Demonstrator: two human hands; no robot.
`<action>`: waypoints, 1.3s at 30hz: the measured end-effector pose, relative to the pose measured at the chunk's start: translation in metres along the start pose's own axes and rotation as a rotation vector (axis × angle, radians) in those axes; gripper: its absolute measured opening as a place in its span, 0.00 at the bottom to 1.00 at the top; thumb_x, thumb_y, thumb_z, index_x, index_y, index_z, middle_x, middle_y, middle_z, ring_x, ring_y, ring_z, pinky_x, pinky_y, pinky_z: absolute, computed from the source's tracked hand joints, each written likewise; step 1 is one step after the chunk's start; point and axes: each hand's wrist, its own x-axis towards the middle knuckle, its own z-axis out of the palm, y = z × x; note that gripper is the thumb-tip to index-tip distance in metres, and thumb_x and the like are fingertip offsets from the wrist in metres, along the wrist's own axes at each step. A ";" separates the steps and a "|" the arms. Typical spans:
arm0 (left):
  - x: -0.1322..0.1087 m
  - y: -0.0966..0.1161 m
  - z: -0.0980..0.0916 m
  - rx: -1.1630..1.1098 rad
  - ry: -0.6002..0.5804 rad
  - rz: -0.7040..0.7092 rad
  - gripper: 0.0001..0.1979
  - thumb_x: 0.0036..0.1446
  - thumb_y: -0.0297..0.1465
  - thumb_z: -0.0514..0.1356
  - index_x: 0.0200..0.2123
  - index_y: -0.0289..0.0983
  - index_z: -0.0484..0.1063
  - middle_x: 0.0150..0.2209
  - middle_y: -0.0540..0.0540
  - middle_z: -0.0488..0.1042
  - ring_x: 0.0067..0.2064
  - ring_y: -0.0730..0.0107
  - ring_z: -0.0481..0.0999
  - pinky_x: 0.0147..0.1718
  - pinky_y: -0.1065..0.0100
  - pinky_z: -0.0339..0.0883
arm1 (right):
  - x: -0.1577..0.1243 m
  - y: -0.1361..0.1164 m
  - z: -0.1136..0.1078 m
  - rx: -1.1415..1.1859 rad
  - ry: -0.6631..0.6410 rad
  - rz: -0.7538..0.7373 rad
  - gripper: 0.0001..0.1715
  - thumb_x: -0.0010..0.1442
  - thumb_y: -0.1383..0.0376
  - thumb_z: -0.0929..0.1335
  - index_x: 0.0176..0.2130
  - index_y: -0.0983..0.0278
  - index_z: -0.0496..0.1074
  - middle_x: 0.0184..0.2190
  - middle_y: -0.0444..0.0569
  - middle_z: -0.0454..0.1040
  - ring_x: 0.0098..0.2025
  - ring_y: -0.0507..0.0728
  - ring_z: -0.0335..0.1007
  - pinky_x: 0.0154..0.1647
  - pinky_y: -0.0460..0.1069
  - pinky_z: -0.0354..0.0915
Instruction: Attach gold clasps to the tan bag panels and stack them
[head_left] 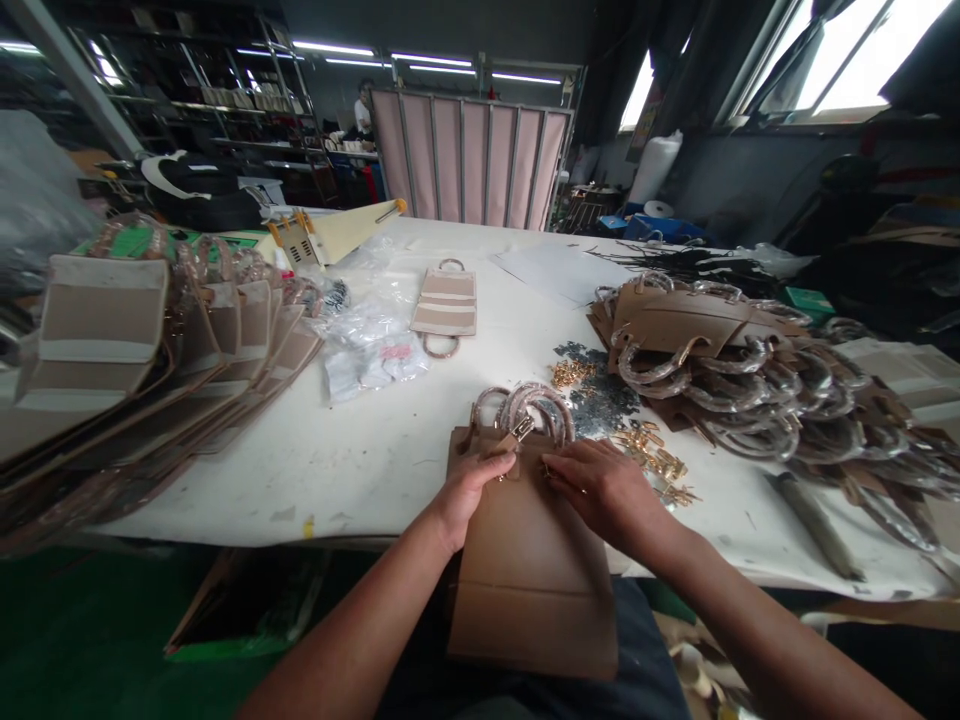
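Note:
A brown bag panel (529,560) with plastic-wrapped round handles (525,405) lies over the near edge of the white table (360,460), hanging toward my lap. My left hand (472,485) pinches the panel's top edge beside a gold metal clasp (520,430). My right hand (596,485) presses its closed fingers on the panel just right of the clasp. Loose gold fittings (652,455) lie right beside my right hand.
A pile of similar brown panels with wrapped handles (750,370) fills the right. Finished bags (150,340) are stacked in a row on the left. A striped bag (445,300), plastic bags (371,350), dark small parts (600,395) and a tool (814,525) lie on the table.

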 end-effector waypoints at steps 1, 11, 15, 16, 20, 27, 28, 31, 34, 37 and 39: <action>0.001 0.000 0.000 -0.008 0.005 -0.005 0.15 0.54 0.40 0.72 0.40 0.37 0.82 0.39 0.42 0.83 0.41 0.51 0.83 0.49 0.52 0.74 | -0.001 0.002 0.000 0.023 0.003 -0.013 0.10 0.72 0.68 0.68 0.47 0.61 0.80 0.41 0.53 0.80 0.41 0.62 0.74 0.43 0.54 0.66; 0.003 0.001 -0.002 0.017 0.066 -0.042 0.18 0.50 0.40 0.75 0.40 0.35 0.83 0.36 0.43 0.83 0.37 0.57 0.80 0.44 0.59 0.73 | 0.002 0.010 -0.001 0.241 0.008 0.022 0.12 0.70 0.69 0.67 0.48 0.60 0.80 0.39 0.51 0.78 0.39 0.59 0.73 0.40 0.51 0.67; 0.007 0.000 -0.004 0.013 0.072 -0.050 0.18 0.51 0.41 0.75 0.41 0.35 0.82 0.35 0.43 0.82 0.37 0.56 0.80 0.45 0.57 0.73 | 0.001 0.009 0.005 0.231 0.059 0.033 0.13 0.69 0.70 0.68 0.49 0.60 0.79 0.39 0.50 0.78 0.39 0.58 0.73 0.41 0.51 0.67; 0.007 -0.001 -0.004 0.010 0.069 -0.053 0.18 0.51 0.41 0.74 0.41 0.35 0.82 0.36 0.43 0.82 0.37 0.56 0.80 0.45 0.57 0.73 | 0.001 0.009 0.006 0.224 0.065 0.039 0.12 0.69 0.71 0.68 0.49 0.60 0.79 0.39 0.51 0.78 0.39 0.59 0.73 0.41 0.51 0.67; 0.009 -0.001 -0.003 -0.011 0.056 -0.049 0.17 0.51 0.40 0.75 0.40 0.35 0.82 0.36 0.43 0.82 0.37 0.57 0.80 0.46 0.56 0.73 | 0.002 0.011 0.009 0.186 0.031 0.046 0.10 0.70 0.71 0.69 0.47 0.61 0.80 0.38 0.50 0.78 0.39 0.59 0.73 0.40 0.51 0.66; 0.008 -0.001 -0.001 -0.041 0.078 -0.037 0.17 0.50 0.39 0.75 0.39 0.34 0.83 0.34 0.43 0.81 0.36 0.60 0.80 0.43 0.59 0.74 | 0.003 0.013 0.004 0.137 -0.039 -0.015 0.08 0.73 0.69 0.68 0.45 0.61 0.79 0.34 0.49 0.76 0.38 0.60 0.70 0.39 0.52 0.64; 0.008 -0.001 -0.001 -0.040 0.074 -0.038 0.18 0.49 0.39 0.75 0.39 0.33 0.83 0.34 0.43 0.81 0.36 0.59 0.80 0.43 0.60 0.74 | 0.003 0.013 0.003 0.143 -0.049 -0.034 0.09 0.74 0.69 0.67 0.46 0.61 0.79 0.35 0.49 0.76 0.38 0.60 0.70 0.41 0.52 0.65; 0.009 -0.002 -0.002 -0.034 0.068 -0.038 0.19 0.49 0.39 0.75 0.40 0.33 0.83 0.34 0.42 0.82 0.37 0.59 0.80 0.43 0.60 0.73 | 0.002 0.013 0.003 0.156 -0.066 -0.064 0.11 0.76 0.67 0.65 0.48 0.62 0.78 0.38 0.52 0.78 0.40 0.61 0.70 0.43 0.53 0.65; 0.010 -0.003 -0.004 -0.019 0.086 -0.038 0.18 0.49 0.39 0.75 0.39 0.34 0.82 0.35 0.42 0.82 0.36 0.60 0.80 0.41 0.61 0.73 | 0.001 0.011 0.008 0.139 -0.032 -0.034 0.11 0.75 0.67 0.66 0.46 0.61 0.79 0.36 0.51 0.78 0.40 0.60 0.71 0.43 0.52 0.65; 0.009 -0.002 -0.003 -0.010 0.096 -0.047 0.17 0.49 0.40 0.75 0.37 0.35 0.82 0.33 0.44 0.82 0.35 0.59 0.79 0.41 0.60 0.72 | -0.001 0.007 0.012 0.120 0.020 0.015 0.10 0.75 0.67 0.67 0.45 0.61 0.80 0.34 0.50 0.78 0.38 0.59 0.71 0.41 0.51 0.65; 0.008 -0.002 -0.001 -0.011 0.092 -0.047 0.16 0.49 0.40 0.75 0.37 0.35 0.82 0.32 0.44 0.81 0.35 0.59 0.79 0.42 0.59 0.72 | -0.003 0.004 0.013 0.114 0.046 0.030 0.10 0.75 0.67 0.67 0.47 0.61 0.80 0.35 0.50 0.78 0.38 0.59 0.71 0.40 0.51 0.65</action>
